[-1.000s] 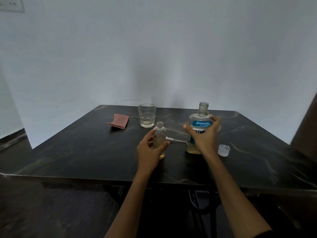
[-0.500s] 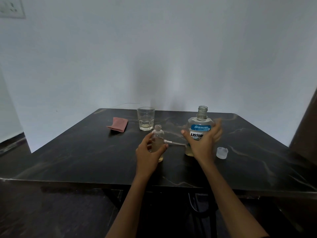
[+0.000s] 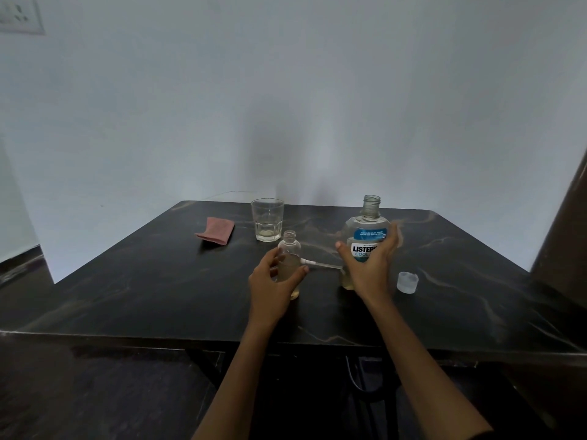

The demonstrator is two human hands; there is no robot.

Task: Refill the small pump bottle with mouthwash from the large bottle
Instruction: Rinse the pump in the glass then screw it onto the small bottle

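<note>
The small bottle [image 3: 289, 258], neck open, stands upright on the dark table [image 3: 143, 290], the left hand [image 3: 270, 287] wrapped around its lower body. Just beside it lies the pump tube [image 3: 320, 264]. The right hand [image 3: 368, 268], fingers curled, grips the uncapped large mouthwash bottle [image 3: 367, 236]. A clear cap [image 3: 407, 282] sits right of it; 1 glass [image 3: 267, 220] and a pink cloth [image 3: 216, 230] stand farther back.

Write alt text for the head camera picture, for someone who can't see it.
A person's left hand holds a small open bottle upright on a dark table, while the right hand grips a large uncapped mouthwash bottle. A loose cap, a drinking glass and a folded pink cloth sit nearby.
</note>
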